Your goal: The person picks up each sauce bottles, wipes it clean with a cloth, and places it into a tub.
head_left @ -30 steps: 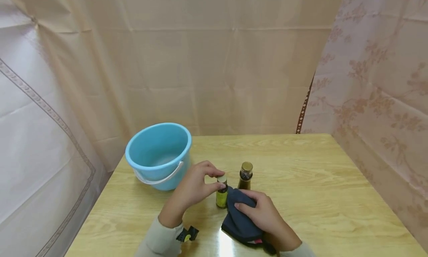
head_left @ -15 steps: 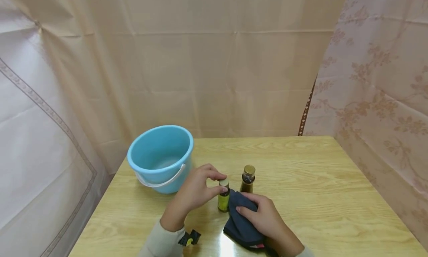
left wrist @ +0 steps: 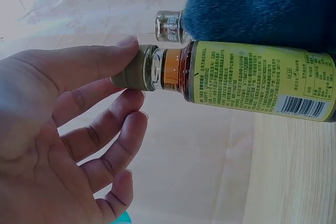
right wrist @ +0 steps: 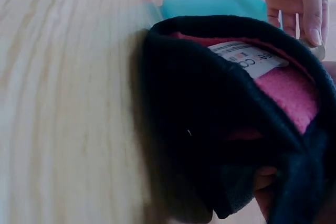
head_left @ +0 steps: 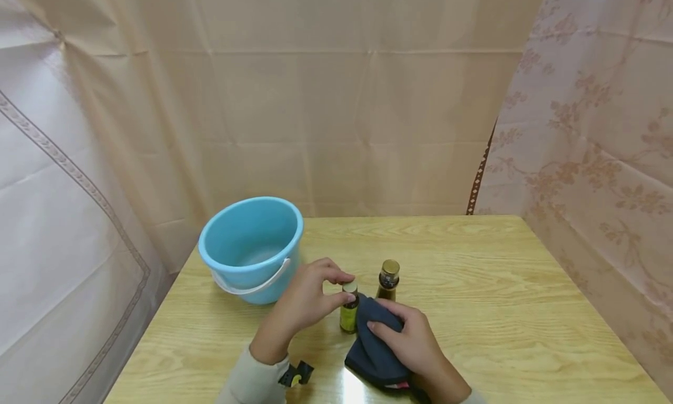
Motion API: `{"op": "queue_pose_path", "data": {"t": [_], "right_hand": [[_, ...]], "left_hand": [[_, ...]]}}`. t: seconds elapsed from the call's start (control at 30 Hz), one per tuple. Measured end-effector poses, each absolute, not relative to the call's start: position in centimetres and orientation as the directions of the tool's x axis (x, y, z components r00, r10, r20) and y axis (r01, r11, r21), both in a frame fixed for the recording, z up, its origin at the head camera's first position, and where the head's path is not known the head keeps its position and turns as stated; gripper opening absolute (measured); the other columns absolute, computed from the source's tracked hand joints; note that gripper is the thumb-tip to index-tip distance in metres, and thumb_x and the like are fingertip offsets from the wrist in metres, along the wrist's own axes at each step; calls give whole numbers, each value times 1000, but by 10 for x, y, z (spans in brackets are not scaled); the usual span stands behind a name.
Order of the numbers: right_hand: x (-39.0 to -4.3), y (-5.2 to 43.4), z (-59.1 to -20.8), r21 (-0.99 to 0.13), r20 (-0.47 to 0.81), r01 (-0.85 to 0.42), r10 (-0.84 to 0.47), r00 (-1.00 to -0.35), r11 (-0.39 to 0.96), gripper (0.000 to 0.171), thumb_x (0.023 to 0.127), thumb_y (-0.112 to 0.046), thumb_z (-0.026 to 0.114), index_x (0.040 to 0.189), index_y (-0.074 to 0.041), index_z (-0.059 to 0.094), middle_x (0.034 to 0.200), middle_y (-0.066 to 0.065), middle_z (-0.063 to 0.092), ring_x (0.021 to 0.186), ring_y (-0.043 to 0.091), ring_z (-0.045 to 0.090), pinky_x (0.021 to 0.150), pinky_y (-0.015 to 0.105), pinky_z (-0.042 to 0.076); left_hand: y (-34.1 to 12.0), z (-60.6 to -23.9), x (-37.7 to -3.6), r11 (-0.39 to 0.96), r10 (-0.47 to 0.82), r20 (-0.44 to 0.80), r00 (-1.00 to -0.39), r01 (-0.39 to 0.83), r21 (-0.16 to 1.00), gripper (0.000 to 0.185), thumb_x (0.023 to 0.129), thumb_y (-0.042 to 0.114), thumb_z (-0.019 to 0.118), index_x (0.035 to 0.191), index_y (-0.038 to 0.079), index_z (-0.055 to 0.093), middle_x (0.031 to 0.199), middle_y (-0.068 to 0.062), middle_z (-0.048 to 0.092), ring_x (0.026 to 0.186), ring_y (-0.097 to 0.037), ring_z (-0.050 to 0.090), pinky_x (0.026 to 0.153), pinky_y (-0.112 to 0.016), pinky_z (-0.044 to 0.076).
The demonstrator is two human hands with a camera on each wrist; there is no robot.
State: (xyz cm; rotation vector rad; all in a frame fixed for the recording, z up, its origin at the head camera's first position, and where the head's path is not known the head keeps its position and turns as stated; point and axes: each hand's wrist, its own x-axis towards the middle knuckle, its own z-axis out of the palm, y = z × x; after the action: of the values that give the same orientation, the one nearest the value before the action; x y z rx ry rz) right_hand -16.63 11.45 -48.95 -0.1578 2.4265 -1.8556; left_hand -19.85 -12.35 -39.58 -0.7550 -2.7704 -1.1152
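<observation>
A small glass bottle with a yellow-green label stands upright at the table's middle. My left hand pinches its cap between thumb and fingers; the other fingers curl below, off the bottle, in the left wrist view. My right hand grips a dark blue fleece piece right beside the bottle. The right wrist view looks into its open end, showing a pink lining and a white printed tag. Behind the fleece rises a second bottle with a gold cap, its lower part hidden.
To the left stands a light blue bucket, its white handle hanging down in front. All of this is on a light wooden table. Beige cloth hangs behind, with patterned cloth along the right side.
Both hands keep their holds on the bottle cap and the fleece. The head view shifts slightly; otherwise almost nothing moves.
</observation>
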Motion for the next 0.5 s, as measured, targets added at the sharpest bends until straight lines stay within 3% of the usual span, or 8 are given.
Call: {"op": "queue_pose_path", "data": {"t": [0.27,0.5], "right_hand": [[-157,111,-480,-995,61,-67,-78,-995,77,43,86,-17,86,126,-23,75,129,4,72,115,19,69,87,28,58],[-153,112,-463,-962,204,-217,-92,-975,167,45,89,-20,84,132,-22,71,132,3,70,117,17,69,86,27,59]], "left_hand": [[-123,-397,-199,610,420,235,-877,464,642,30,90,31,83,119,24,80,101,15,67,98,-9,64,85,-37,55],[-125,-398,-199,609,421,229,-878,460,646,31,89,29,83,119,22,80,102,13,67,100,-15,66,85,-33,54]]}}
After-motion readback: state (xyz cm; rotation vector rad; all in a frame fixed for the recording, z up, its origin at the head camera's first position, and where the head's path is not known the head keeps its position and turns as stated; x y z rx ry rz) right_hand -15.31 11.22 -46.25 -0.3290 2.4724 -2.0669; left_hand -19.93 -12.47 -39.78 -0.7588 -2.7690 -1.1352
